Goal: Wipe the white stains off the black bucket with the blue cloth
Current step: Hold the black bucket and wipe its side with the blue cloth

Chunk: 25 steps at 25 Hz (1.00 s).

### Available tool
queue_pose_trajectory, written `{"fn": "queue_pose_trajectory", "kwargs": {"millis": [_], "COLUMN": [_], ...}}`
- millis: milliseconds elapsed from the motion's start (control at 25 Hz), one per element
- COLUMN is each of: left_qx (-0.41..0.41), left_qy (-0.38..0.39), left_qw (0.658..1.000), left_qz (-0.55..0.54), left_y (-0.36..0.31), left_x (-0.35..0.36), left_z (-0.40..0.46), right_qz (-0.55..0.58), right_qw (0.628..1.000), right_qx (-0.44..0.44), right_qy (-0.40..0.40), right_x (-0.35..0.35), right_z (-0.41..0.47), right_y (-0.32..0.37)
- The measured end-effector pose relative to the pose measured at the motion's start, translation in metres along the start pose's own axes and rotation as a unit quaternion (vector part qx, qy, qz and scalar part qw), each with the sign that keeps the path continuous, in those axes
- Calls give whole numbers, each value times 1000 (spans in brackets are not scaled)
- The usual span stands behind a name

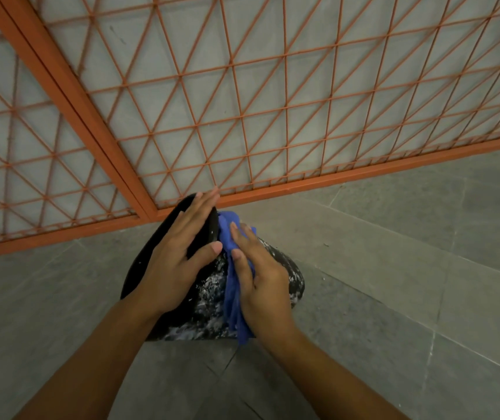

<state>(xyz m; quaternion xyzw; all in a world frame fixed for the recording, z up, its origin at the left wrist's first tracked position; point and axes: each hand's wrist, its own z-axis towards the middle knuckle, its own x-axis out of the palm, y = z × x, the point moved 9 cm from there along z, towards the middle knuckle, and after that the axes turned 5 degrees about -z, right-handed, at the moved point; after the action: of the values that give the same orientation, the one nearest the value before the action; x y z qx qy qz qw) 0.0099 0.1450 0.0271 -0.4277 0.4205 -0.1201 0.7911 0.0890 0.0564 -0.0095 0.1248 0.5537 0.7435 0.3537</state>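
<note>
The black bucket (212, 286) lies on its side on a grey tiled floor (394, 298), just in front of an orange metal grille (242, 116), with both of the person's hands on it. The right hand (260, 277) presses a bunched blue cloth (233, 286) against the bucket's wall, fingers extended and close together over the cloth, thumb laid along its folds. The left hand (179, 253) lies flat and spread across the upper side near the rim, steadying the bucket without gripping anything. White stains (212, 283) are thick on the wall between the hands, beneath the cloth and out to the right edge. Judging by that speckling, the wiping is at an early stage, and most of the visible surface is left to clean.
</note>
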Motion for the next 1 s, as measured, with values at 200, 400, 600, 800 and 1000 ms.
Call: {"fn": "queue_pose_trajectory", "kwargs": {"millis": [200,400,600,800,1000], "left_qx": [15,-14,-9,-20,-5], "left_qy": [7,-15,-18,-1,12], "left_qw": [1000,999,999,999,999], "left_qz": [3,-31,-35,-29,-51], "left_y": [-2,9,10,6,2], "left_x": [2,-7,-8,-1,4], "left_z": [-5,3,2,7,8], "right_qz": [-9,-15,-80,-45,-46], "right_qw": [1000,1000,995,999,997], "right_qx": [-21,7,-50,14,-61], "right_qy": [-20,11,22,-22,-9], "right_x": [6,6,18,-2,3], "right_z": [-32,-1,-25,-10,-7], "right_y": [8,-5,2,-21,-1]}}
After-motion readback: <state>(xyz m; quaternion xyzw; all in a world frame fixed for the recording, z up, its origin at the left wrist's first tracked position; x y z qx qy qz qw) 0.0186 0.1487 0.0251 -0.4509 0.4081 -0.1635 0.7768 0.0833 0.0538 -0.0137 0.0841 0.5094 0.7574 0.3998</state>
